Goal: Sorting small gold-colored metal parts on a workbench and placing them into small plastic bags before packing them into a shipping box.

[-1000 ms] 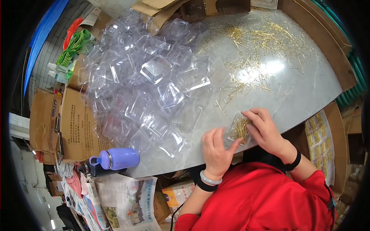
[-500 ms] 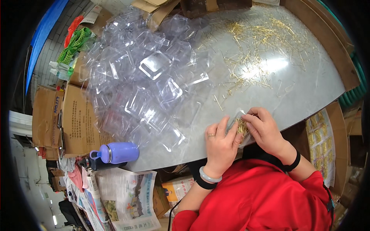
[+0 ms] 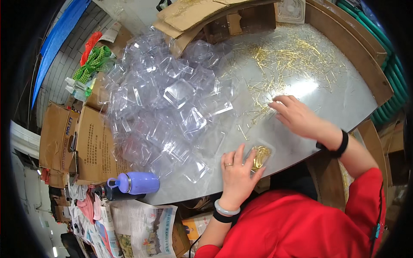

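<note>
Hooks (image 3: 260,158), gold and bunched, are held in a clear tray (image 3: 266,145), and the tray is met on its left side by the left hand (image 3: 238,177): fingers spread, thumb and forefinger set apart at the edge. Whether it is pinched there cannot be told. Up and away, the right hand (image 3: 299,118) is stretched over the table (image 3: 297,150), fingers half curled; whether anything is caught between the tips cannot be told either. Loose hooks (image 3: 263,112) are found just off those tips, to the left, and are strewn on beyond, pointing every way. Meanwhile the tray is set nearer the body, left of the right hand, its long axis slanted away and slightly rightward. It is the right hand that is placed nearer the strewn metal. Quite a change: half a second ago both hands are seen gathered at the tray; now only the left is kept there, and the bunch is more fully exposed. Farther left, shells (image 3: 172,107) are heaped, and a purple bottle (image 3: 144,183) is stationed below.
</note>
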Action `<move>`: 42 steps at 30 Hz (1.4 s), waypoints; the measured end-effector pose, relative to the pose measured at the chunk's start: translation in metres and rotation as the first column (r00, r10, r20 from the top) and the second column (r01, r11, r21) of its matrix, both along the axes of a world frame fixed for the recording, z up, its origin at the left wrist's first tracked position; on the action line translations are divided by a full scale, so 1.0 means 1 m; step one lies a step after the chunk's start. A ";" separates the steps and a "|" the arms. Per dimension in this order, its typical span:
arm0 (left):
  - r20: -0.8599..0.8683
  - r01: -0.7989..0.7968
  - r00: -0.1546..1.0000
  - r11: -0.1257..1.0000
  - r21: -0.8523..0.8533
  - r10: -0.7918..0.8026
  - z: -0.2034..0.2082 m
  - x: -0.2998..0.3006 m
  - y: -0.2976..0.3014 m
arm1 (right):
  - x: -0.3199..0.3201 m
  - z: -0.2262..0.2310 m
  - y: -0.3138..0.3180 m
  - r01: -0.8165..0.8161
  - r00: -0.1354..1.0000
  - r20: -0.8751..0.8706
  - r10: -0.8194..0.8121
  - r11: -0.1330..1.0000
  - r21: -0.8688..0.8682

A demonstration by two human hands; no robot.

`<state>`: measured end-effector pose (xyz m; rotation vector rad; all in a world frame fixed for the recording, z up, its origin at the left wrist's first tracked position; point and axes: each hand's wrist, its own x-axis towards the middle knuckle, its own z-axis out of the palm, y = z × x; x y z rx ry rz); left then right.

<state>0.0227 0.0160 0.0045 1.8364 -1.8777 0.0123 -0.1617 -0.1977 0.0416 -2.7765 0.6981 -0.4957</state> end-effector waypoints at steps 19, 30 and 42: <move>-0.209 0.191 0.955 0.975 -0.116 -0.212 -0.019 -0.015 0.015 | -0.049 -0.045 0.058 0.077 0.973 -0.213 -0.088 0.995 -0.060; -0.051 0.013 0.999 0.997 -0.081 -0.017 -0.012 -0.020 -0.001 | -0.036 -0.043 0.074 -0.025 0.994 -0.109 0.021 0.999 -0.036; -0.193 0.254 0.944 0.963 -0.092 -0.267 -0.025 -0.042 -0.019 | -0.039 -0.057 0.081 0.230 0.973 0.005 -0.231 0.969 -0.088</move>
